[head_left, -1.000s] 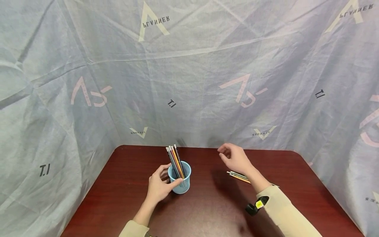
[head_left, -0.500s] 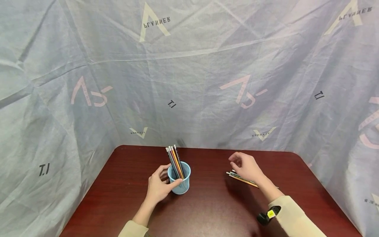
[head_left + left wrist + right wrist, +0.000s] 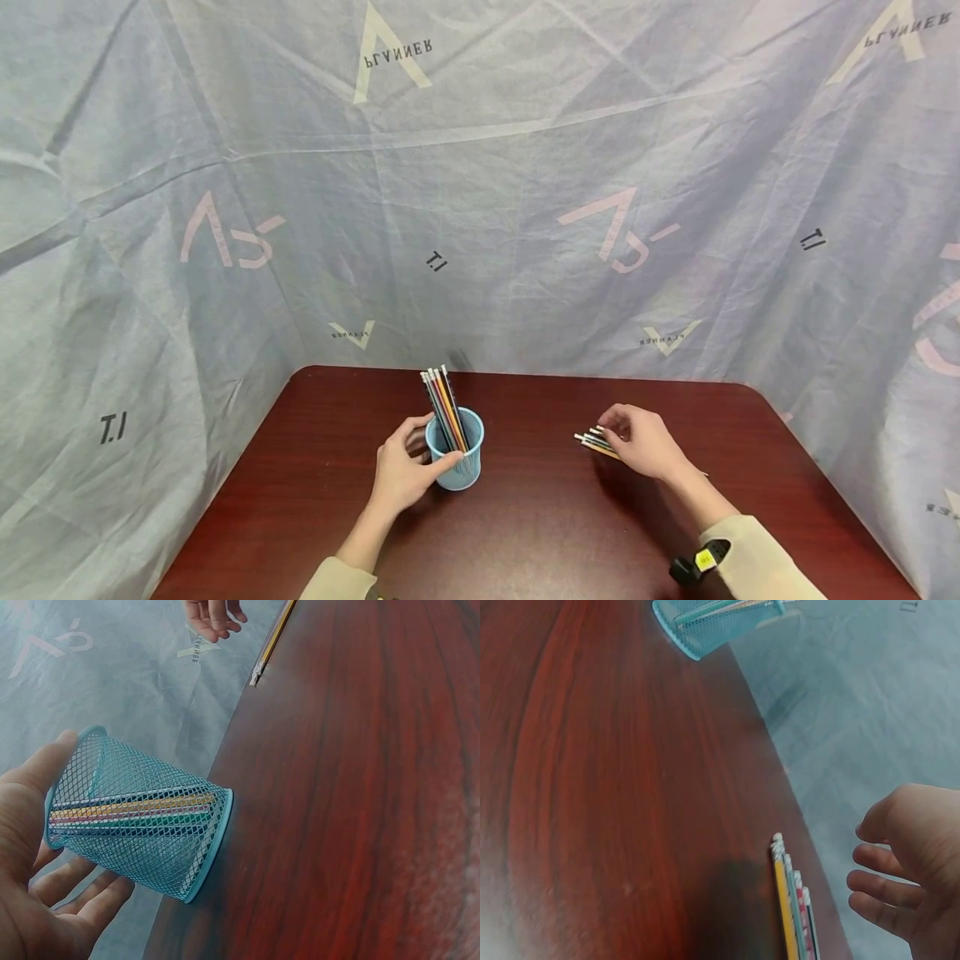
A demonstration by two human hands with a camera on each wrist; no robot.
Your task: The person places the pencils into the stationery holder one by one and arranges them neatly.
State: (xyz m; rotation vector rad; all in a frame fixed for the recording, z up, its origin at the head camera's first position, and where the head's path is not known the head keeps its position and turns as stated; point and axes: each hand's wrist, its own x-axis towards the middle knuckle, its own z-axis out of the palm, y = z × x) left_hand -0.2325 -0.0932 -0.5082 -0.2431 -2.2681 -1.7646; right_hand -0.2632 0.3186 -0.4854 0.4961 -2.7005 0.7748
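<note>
My left hand (image 3: 405,469) grips a light blue mesh pencil cup (image 3: 462,472) at its rim, thumb on the near side and fingers round the left. The cup stands upright on the table; in the left wrist view its mesh (image 3: 142,795) shows the pencils through it. Several pencils (image 3: 442,408) with white ends lean in it towards the left. Further right, several more pencils (image 3: 596,444), yellow, green and red among them, lie side by side. Just over these is my right hand (image 3: 647,444), fingers loosely bent, with a gap to the pencils (image 3: 784,900) in the right wrist view.
The dark red wooden table (image 3: 517,533) runs back to a grey printed cloth (image 3: 495,250), which also hangs at both sides. A black device with a yellow label (image 3: 705,560) is strapped to my right wrist.
My right hand has moved right and down, from beyond the lying pencils to close over them. The left hand and the cup have stayed in place.
</note>
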